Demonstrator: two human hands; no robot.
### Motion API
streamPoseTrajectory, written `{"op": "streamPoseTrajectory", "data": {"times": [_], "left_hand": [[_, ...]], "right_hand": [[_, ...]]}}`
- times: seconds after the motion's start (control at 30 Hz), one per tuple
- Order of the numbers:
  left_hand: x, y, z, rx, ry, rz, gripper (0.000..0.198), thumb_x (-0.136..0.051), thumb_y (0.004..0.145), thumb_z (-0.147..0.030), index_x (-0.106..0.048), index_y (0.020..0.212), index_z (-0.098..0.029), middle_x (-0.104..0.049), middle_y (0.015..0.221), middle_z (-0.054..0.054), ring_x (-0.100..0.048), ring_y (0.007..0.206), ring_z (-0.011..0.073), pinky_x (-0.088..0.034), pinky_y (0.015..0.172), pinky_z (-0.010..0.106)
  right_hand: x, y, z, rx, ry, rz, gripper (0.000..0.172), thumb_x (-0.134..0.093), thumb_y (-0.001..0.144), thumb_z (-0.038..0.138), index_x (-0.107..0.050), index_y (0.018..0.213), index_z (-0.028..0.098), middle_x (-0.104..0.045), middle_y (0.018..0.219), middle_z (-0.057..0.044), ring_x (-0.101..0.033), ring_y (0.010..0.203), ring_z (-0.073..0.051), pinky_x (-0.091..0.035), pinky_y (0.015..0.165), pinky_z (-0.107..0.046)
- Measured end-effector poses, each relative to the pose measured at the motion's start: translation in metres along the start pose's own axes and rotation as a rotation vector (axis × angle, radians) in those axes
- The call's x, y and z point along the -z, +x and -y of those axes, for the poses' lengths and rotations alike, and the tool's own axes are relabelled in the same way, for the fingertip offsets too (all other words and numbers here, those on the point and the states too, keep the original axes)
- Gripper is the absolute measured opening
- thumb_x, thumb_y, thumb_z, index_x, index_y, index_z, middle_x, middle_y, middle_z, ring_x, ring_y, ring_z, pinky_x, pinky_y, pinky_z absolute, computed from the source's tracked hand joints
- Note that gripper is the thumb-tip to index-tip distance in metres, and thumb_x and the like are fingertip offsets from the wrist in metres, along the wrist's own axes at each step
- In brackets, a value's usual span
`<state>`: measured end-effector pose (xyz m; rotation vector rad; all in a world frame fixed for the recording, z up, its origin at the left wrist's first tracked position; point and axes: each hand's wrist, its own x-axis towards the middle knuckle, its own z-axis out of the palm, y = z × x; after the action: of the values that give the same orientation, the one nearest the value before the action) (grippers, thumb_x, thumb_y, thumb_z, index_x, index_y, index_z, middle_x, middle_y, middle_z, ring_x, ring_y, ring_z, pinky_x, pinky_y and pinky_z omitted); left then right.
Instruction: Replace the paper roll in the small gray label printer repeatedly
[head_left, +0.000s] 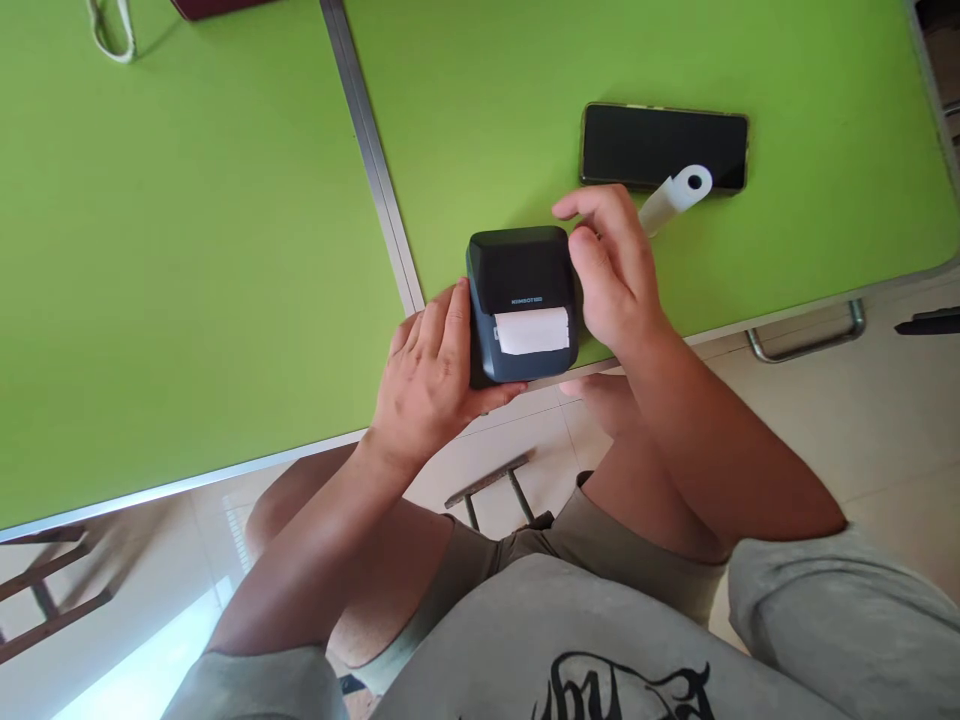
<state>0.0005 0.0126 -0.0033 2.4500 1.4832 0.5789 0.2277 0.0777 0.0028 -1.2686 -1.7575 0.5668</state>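
Observation:
A small dark label printer [519, 275] sits at the near edge of the green table [225, 250], with a strip of white paper [532, 330] sticking out of its front slot. My left hand [431, 375] grips the printer's left side, thumb under its front. My right hand [611, 265] rests against the printer's right side, fingers curled and the index finger raised above its top corner. Just behind my right hand lies a white paper roll [675, 197] on the table.
A black phone [664, 147] lies face up behind the roll. A metal seam [371, 160] divides the two table halves. A white cord loop [112, 35] and a dark object [214, 6] sit at the far left. Below the table edge are my knees and stool legs [487, 490].

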Motion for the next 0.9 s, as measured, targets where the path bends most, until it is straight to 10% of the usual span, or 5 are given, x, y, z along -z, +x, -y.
{"op": "streamPoseTrajectory", "data": {"times": [0.67,0.9], "left_hand": [[0.003,0.002,0.002,0.044,-0.056,0.030,0.103,-0.052,0.089,-0.087,-0.041,0.160,-0.014,-0.058,0.153,0.022,-0.062,0.136,0.0368,-0.053,0.113,0.048],[-0.002,0.000,0.001,0.042,0.016,-0.019,0.117,-0.043,0.084,-0.095,-0.039,0.159,-0.005,-0.061,0.148,0.027,-0.068,0.127,0.0382,-0.057,0.106,0.049]], "right_hand": [[0.003,0.002,-0.006,0.058,0.129,0.291,0.073,-0.041,0.092,0.083,-0.048,0.141,0.029,-0.060,0.147,-0.010,-0.061,0.131,-0.030,-0.050,0.111,-0.049],[0.011,0.001,-0.007,0.022,0.150,0.341,0.071,-0.071,0.082,0.060,-0.049,0.140,0.025,-0.053,0.148,-0.014,-0.059,0.126,-0.029,-0.056,0.096,-0.043]]}}
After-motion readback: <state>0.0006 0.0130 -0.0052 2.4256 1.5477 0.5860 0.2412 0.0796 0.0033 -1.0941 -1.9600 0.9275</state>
